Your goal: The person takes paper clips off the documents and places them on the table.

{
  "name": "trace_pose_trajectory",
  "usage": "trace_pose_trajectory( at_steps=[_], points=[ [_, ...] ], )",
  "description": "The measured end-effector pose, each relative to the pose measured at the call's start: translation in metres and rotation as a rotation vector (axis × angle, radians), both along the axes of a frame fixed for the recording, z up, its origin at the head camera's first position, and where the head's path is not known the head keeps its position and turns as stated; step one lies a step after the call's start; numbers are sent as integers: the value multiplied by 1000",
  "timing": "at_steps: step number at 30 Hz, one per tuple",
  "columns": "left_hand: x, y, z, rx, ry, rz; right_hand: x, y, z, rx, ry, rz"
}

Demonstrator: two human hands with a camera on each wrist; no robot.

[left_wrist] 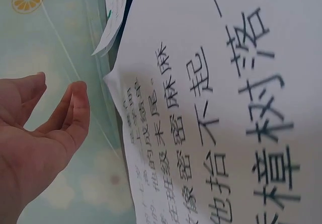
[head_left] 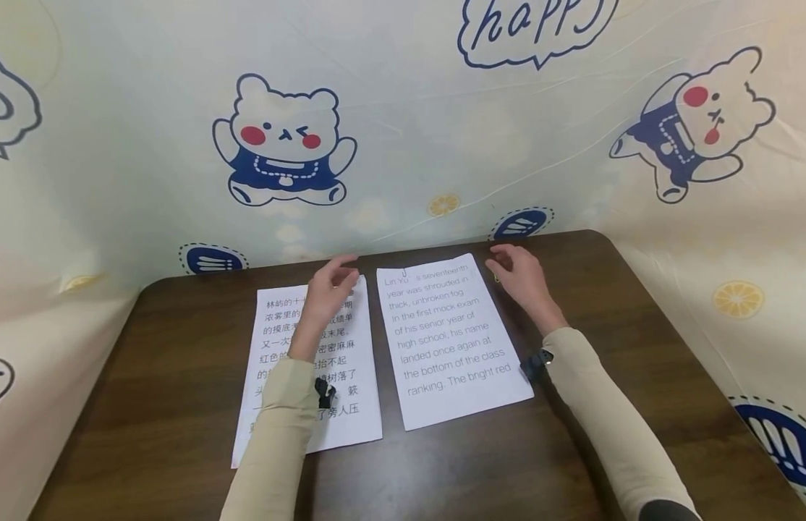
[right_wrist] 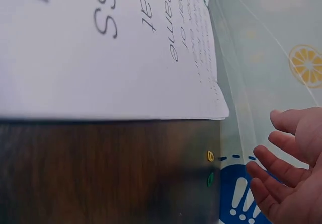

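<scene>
My left hand (head_left: 325,300) hovers over the upper part of a white sheet printed with Chinese characters (head_left: 347,362), hiding some of its text. In the left wrist view its fingers bend loosely with nothing between them. A sheet of English text (head_left: 448,347) lies to the right, with a small green clip (right_wrist: 206,2) at its top edge. Past that sheet's upper right corner is my right hand (head_left: 523,278), its fingers relaxed and holding nothing. Beside it, a yellow paper clip (right_wrist: 210,156) and a green paper clip (right_wrist: 210,179) lie on the table.
Both sheets lie on a dark brown wooden table (head_left: 455,470). Behind it and along its sides hangs a pale cloth (head_left: 403,130) printed with bears, orange slices and speech bubbles. The table's back edge runs just beyond the sheets.
</scene>
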State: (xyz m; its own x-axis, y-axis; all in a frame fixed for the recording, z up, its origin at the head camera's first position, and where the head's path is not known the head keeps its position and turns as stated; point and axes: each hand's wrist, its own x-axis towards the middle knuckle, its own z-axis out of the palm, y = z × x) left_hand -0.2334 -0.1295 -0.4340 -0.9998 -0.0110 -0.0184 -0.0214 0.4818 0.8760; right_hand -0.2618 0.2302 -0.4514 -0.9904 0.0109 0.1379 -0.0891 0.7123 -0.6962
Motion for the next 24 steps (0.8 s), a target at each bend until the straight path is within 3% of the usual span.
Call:
trace_pose_trajectory(
  at_steps=[8, 24],
  points=[
    [-4, 15, -6, -14, -49, 4, -8, -11, -5, 65, -8, -14],
    [-11, 26, -15, -37, -59, 13, -12, -22, -8, 104, -18, -3]
  ],
)
